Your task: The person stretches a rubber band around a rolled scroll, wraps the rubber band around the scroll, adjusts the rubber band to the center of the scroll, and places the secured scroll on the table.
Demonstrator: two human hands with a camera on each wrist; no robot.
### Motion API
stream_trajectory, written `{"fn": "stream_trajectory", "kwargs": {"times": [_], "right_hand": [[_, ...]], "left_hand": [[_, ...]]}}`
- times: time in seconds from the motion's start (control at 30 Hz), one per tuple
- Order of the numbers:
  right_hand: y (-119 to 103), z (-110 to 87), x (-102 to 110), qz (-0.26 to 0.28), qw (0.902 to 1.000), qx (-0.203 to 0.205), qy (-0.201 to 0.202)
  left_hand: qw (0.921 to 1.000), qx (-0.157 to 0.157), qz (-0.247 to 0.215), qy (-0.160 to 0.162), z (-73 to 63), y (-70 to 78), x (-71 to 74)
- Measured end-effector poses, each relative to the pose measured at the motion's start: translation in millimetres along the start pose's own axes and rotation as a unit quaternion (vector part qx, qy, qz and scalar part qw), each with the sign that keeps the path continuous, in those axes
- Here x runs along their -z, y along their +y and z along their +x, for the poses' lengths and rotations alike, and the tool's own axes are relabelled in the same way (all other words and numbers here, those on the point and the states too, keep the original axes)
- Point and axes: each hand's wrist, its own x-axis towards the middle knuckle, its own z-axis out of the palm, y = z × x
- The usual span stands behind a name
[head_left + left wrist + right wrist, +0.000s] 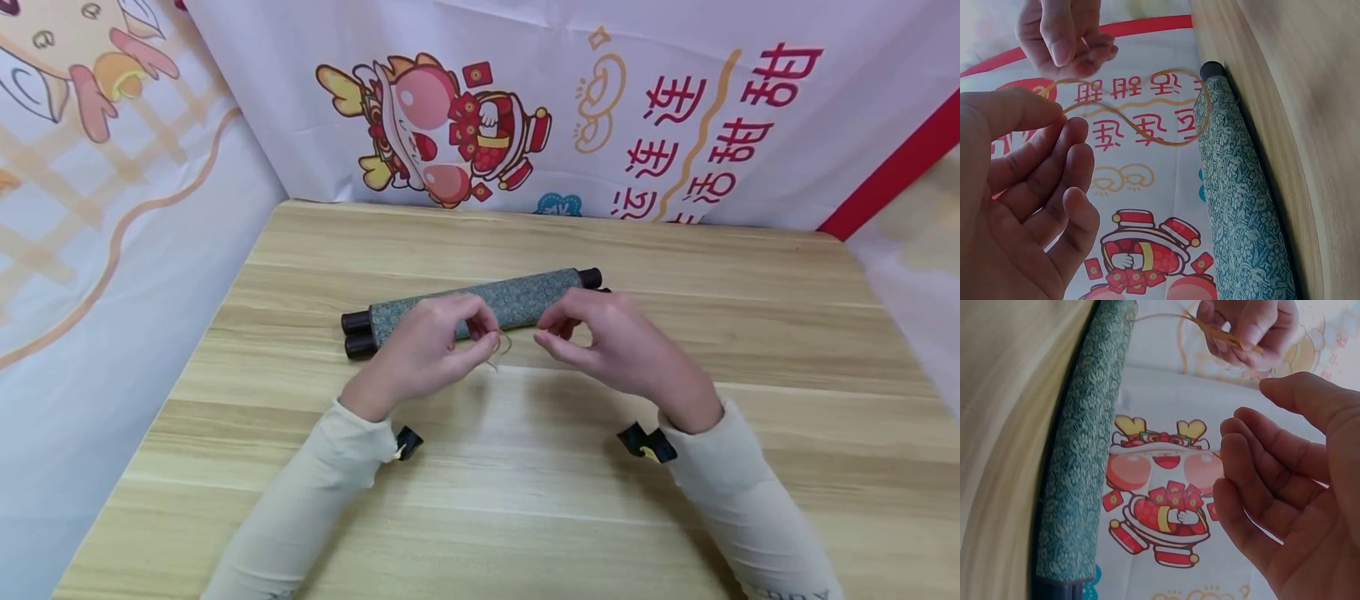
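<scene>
A rolled scroll [517, 297] in blue-green patterned cloth, with dark rod ends, lies slantwise on the table. My left hand [431, 346] is in front of it, thumb and forefinger pinching a thin tan cord [1172, 143]. The cord loops out from those fingertips, and in the right wrist view one strand runs to the scroll's surface. To the right, my right hand [626, 346] hovers by the scroll's other end. Its thumb and loosely bent fingers stand apart in the right wrist view, holding nothing.
The wood-grain table [480, 500] stretches under both forearms. Behind it hangs a white cloth [300, 125] printed with a cartoon figure and red characters. Another printed cloth [172, 275] hangs along the left side. Small black pieces [647, 442] sit at the sleeve cuffs.
</scene>
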Motion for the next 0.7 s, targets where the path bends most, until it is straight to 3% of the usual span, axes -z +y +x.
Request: {"fn": "stream_trajectory", "kwargs": {"times": [0.43,0.7], "right_hand": [[-12,2.8,-12,0.003,0.9993,0.012,-0.036],[-17,2.4,-15,0.015,0.9989,0.018,-0.041]], "left_hand": [[0.9991,-0.035,0.023,-0.01,0.3,7.3,-7.0],[0.9986,-0.035,0.039,-0.011,0.3,5.4,-9.3]]}}
